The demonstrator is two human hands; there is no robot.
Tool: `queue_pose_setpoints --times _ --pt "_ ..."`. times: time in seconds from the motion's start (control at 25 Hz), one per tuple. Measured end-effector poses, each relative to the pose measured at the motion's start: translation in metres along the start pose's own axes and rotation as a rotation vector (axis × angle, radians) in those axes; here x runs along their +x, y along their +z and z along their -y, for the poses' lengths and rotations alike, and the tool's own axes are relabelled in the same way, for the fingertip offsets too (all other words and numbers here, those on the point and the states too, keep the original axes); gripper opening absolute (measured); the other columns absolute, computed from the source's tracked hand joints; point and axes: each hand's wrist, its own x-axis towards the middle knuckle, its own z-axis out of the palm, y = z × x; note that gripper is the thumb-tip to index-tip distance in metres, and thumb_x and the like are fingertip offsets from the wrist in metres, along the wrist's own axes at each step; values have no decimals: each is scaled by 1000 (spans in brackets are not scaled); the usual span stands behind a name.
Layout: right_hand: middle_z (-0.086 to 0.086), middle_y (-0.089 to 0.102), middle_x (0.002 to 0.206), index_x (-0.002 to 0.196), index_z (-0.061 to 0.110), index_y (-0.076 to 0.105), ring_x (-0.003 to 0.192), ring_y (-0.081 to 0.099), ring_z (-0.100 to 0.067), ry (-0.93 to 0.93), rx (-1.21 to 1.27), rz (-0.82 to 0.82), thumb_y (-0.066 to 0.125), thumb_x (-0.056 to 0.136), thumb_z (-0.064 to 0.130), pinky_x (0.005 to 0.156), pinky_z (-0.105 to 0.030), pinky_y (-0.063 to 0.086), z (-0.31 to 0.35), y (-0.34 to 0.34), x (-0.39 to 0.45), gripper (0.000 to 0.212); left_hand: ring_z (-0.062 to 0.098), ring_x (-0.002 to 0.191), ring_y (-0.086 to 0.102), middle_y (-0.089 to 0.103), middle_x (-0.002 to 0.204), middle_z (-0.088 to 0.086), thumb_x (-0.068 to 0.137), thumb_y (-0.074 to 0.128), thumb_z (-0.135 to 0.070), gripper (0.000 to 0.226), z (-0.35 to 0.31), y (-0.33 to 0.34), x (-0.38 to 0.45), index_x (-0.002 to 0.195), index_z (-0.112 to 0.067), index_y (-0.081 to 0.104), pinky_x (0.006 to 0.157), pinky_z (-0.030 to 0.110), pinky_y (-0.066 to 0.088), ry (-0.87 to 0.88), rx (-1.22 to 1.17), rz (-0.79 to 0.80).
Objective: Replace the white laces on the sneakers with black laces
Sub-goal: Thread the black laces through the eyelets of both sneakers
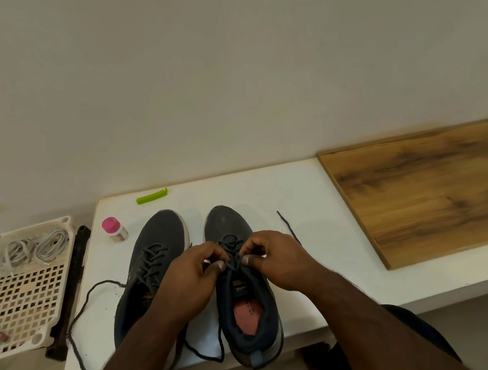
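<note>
Two dark grey sneakers stand side by side on the white table (270, 193), toes pointing away. The left sneaker (155, 246) carries a black lace whose loose end (76, 315) trails off to the left. On the right sneaker (245, 308) a black lace (231, 252) runs through the eyelets. My left hand (190, 279) and my right hand (278, 260) each pinch that lace over the tongue, thumbs nearly meeting. One free end (287, 224) lies on the table to the right. White laces (35, 249) lie bundled in a cream tray.
The cream perforated tray (20, 309) sits left of the table, with a small brown item in its near corner. A pink-capped bottle (114, 229) and a green clip (152, 196) lie behind the sneakers. A wooden board (445, 185) covers the table's right side.
</note>
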Motion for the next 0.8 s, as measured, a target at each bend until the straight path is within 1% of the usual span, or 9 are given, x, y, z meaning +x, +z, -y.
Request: queue_pose_setpoints --times 0.08,0.16,0.2,0.28,0.36,0.48,0.6,0.68,0.8 --pt "12 69 96 95 27 68 92 63 -2 3 31 -3 69 91 22 76 -17 48 -1 -1 0 5 2 80 65 68 89 -14 93 63 -19 18 -1 -2 0 86 -35 65 70 26 52 -19 -10 11" --pt "10 69 93 95 25 67 88 65 -5 28 77 -5 71 90 23 78 -25 53 -4 -3 0 7 14 78 69 69 89 -10 92 66 -24 11 -4 -7 -1 88 -34 64 69 38 60 -79 -25 34" --pt "8 69 91 93 25 66 84 65 -7 47 87 5 71 89 24 77 -29 56 -5 -5 -1 7 17 76 70 70 88 -9 92 67 -27 8 -5 -10 -2 88 -33 64 68 39 61 -110 -12 59" --pt "7 70 87 92 23 68 81 65 -8 64 70 70 71 90 28 79 -33 57 -8 -11 -5 6 16 76 70 70 87 -8 91 68 -32 4 -7 -17 -4 88 -32 65 70 36 60 -139 47 144" --pt "6 71 89 94 22 71 85 67 -9 67 74 144 73 89 27 84 -34 58 -8 -15 -11 7 12 77 69 70 87 -7 90 69 -32 3 -10 -22 -8 89 -32 67 69 26 59 -154 74 219" --pt "4 73 93 95 22 73 90 69 -12 75 91 164 78 85 23 88 -35 58 -7 -18 -16 11 11 75 67 70 86 -5 92 66 -27 5 -13 -22 -12 89 -30 65 64 18 53 -154 146 230" --pt "3 71 88 90 18 71 83 67 -11 62 20 145 73 89 21 80 -31 58 -4 -17 -22 4 11 74 65 67 84 -3 95 58 -24 6 -18 -20 -15 90 -26 61 66 23 51 -127 221 225" --pt "4 68 87 92 15 67 81 63 -9 75 -68 131 66 94 21 76 -27 54 -5 -18 -25 6 13 77 65 66 84 -1 96 54 -24 6 -18 -19 -17 93 -22 58 71 28 52 -131 255 233" --pt "6 66 90 97 17 67 84 62 -9 74 -44 125 64 95 19 81 -30 54 -6 -19 -27 4 15 76 63 67 85 2 97 52 -25 8 -18 -18 -19 95 -18 56 73 34 54 -159 246 229"
